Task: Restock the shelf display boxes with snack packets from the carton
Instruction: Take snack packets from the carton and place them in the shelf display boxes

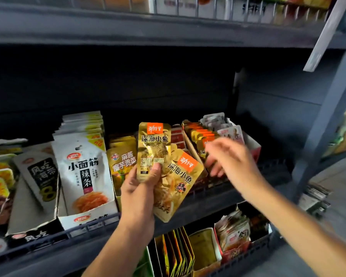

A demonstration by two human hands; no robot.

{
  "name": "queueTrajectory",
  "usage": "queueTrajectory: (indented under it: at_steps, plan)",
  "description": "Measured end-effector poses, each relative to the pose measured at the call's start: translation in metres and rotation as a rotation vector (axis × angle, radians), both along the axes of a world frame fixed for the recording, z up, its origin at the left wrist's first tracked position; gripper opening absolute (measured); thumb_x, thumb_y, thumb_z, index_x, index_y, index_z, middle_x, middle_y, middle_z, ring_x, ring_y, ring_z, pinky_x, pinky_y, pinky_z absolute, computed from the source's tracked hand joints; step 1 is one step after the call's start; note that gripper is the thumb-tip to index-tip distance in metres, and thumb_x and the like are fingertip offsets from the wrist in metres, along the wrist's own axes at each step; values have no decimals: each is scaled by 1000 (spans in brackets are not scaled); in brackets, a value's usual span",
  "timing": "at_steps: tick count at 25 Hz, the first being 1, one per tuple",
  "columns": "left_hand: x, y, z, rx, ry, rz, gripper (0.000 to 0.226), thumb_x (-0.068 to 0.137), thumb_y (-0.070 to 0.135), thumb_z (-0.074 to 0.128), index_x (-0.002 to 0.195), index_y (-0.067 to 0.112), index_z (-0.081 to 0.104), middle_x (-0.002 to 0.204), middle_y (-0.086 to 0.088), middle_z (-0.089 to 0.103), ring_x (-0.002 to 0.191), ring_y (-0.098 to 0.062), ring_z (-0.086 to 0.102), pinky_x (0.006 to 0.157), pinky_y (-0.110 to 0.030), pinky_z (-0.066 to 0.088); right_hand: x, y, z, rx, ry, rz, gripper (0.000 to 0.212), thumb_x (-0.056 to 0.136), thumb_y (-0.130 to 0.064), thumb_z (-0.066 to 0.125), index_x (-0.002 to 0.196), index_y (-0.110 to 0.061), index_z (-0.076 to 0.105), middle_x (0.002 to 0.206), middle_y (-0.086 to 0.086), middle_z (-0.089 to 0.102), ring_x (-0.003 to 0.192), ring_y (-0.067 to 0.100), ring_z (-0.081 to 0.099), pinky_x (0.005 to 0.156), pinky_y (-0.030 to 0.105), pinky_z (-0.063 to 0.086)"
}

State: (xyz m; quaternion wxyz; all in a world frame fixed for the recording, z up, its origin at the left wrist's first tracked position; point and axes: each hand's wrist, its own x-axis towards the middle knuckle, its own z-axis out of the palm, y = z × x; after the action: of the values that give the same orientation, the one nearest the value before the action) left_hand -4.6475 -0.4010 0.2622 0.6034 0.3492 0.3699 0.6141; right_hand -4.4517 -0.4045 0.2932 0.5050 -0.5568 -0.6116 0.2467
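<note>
Dark grey shop shelving point(208, 198) fills the view, its middle shelf lined with open display boxes of snack packets behind a low wire rail. Two gold snack packets point(158, 156) with orange labels are held up in front of this shelf by the left hand point(140, 188); the thumb is pressed on the face of the upright packet and the fingers are curled behind, so both are pinched in a fan, one upright and the other tilted to the right. The right hand point(230, 158) is blurred and is seen at the gold-packet display box point(190, 144), which sits just right of the held packets and is angled on the shelf. Its fingers are loosely spread and slightly bent over the row of matching packets in that box; whether anything is gripped cannot be told. Just beyond it a pale-packet box point(252, 144) with pink-and-white packets is seen. Left of the held packets stand a yellow-packet box point(122, 156), then a white box of red-logo packets point(82, 172), then a leaning grey box point(36, 182). On the shelf below, further packets point(180, 252) are stood on edge.
</note>
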Motion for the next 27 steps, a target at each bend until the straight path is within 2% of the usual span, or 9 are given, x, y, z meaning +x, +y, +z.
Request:
queueTrajectory:
  at_steps: [3, 5, 8, 10, 13, 16, 19, 24, 27]
  plan:
    - [0, -5, -3, -61, -68, 21, 32, 87, 15, 69, 117, 25, 66, 107, -12, 75, 95, -35, 72, 90, -58, 54, -40, -29, -11, -204, 69, 279, 25, 88, -38, 69, 107, -24, 64, 93, -8, 72, 71, 11, 68, 56, 26, 53]
    - [-6, -8, -4, -83, -82, 26, 33, 87, 11, 68, 114, 31, 64, 104, -10, 76, 96, -33, 72, 89, -54, 55, -41, -26, -15, -192, 214, 203, 24, 85, -23, 75, 106, -17, 66, 86, 1, 73, 64, 17, 64, 52, 28, 50]
    - [-15, -15, -3, -20, 0, 15, 29, 86, 3, 68, 106, 23, 62, 96, -9, 77, 83, -28, 74, 70, -44, 59, -33, -19, -9, -203, 453, 68, 23, 79, -21, 79, 100, -14, 71, 83, 3, 74, 61, 15, 56, 48, 25, 42]
    - [-17, -20, -1, 47, 80, 30, 30, 86, 0, 68, 107, 18, 58, 95, -10, 76, 76, -28, 74, 58, -41, 59, -36, -17, -4, -174, 537, 4, 17, 80, -22, 79, 96, -18, 74, 88, 2, 76, 73, 20, 66, 57, 29, 46]
    - [-16, -28, -3, 97, 106, -12, 30, 88, 2, 66, 108, 21, 54, 97, -9, 76, 83, -34, 74, 68, -53, 60, -51, -18, 1, -155, 550, 3, 12, 84, -24, 76, 95, -19, 77, 93, -3, 77, 93, 17, 72, 84, 36, 51]
    - [-16, -32, -5, 124, 88, -71, 32, 84, 5, 66, 105, 27, 59, 102, -11, 75, 91, -39, 72, 76, -59, 58, -57, -16, 3, -148, 554, -8, 13, 84, -26, 76, 92, -16, 76, 92, 0, 77, 91, 19, 73, 87, 43, 57]
    - [-21, -29, -5, 100, -18, -85, 42, 84, 2, 64, 114, 32, 63, 108, -13, 74, 91, -34, 73, 76, -52, 59, -57, -12, -3, -170, 550, -2, 15, 84, -33, 76, 91, -20, 75, 95, -2, 77, 98, 21, 71, 94, 48, 53]
    - [-36, -25, -11, -17, -26, 45, 26, 88, 3, 63, 108, 18, 66, 103, -11, 76, 87, -29, 73, 74, -48, 59, -41, -14, -14, -247, 404, -41, 12, 86, -28, 74, 92, -18, 72, 72, -4, 68, 50, 5, 51, 49, 23, 35]
    - [-49, -20, -10, -45, -56, 142, 27, 90, 2, 63, 104, 24, 68, 102, -5, 76, 89, -26, 72, 79, -50, 58, -26, -5, -19, -185, 372, -80, 12, 89, -20, 72, 100, -17, 68, 78, 3, 68, 52, 10, 52, 42, 23, 38]
